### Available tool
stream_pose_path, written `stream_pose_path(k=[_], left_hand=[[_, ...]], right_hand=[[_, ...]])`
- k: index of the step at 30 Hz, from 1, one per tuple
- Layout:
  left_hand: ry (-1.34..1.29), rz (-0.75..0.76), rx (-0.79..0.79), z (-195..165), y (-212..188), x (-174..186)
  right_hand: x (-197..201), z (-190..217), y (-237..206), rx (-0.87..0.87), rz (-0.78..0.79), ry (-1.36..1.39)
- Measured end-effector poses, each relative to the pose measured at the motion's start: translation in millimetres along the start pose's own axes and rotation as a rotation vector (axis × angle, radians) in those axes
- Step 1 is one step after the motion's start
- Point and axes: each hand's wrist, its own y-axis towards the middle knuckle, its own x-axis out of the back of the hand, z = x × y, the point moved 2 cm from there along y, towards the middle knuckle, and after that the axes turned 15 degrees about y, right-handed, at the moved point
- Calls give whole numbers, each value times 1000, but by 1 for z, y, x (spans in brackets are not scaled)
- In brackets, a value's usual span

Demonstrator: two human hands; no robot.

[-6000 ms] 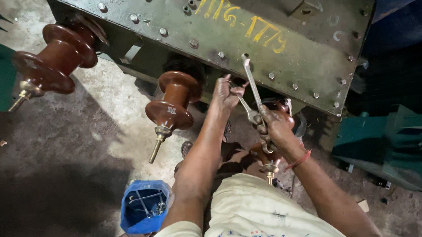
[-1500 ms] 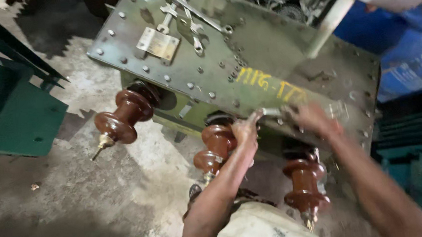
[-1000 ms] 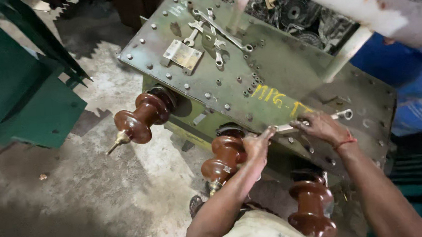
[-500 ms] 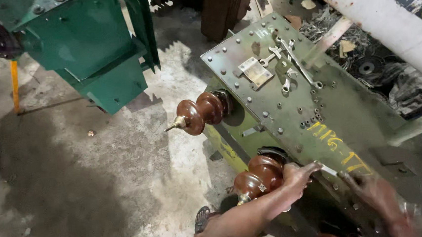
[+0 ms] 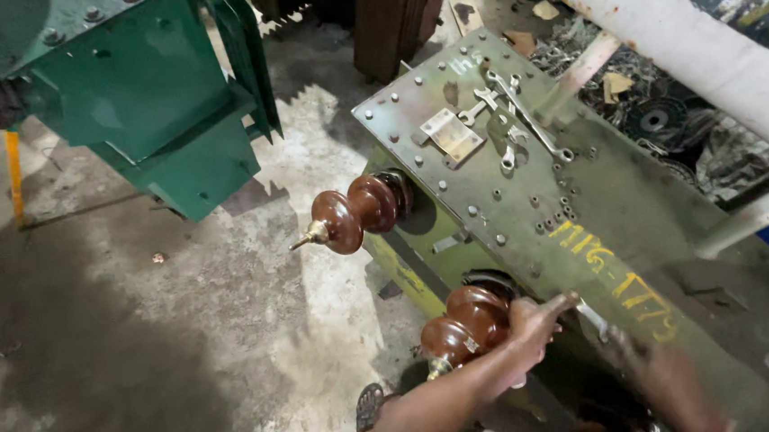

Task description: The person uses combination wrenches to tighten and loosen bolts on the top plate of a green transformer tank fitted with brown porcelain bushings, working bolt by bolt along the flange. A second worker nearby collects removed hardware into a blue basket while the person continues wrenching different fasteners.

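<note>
Left hand [image 5: 532,323] rests on the edge of the olive steel cover plate [image 5: 527,188], fingers [image 5: 560,302] stretched along the rim, thumb side against the nearer brown ribbed insulator [image 5: 464,328]; nothing clearly gripped, so whether it is clenched or released cannot be told. Right hand [image 5: 662,386] is motion-blurred, low on the same plate, just right of a slim metal tool [image 5: 593,319]; its grip cannot be told. The plate is flat, bolt-studded, scuffed, with yellow paint marks. A second glossy insulator [image 5: 357,211] juts out higher up. Loose spanners [image 5: 513,126] lie on the plate's far end. Green metal housing [image 5: 151,106] stands on the stained concrete floor [image 5: 141,350]. White pipe [image 5: 688,41] crosses top right.
</note>
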Motion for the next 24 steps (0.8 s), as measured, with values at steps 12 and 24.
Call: stream_pose_path(k=[12, 24], left_hand=[[107, -123, -82, 16, 17, -7], [108, -162, -31, -2, 2, -7]], right_hand=[[-72, 16, -67, 2, -117, 384], [30, 60, -27, 84, -32, 265]])
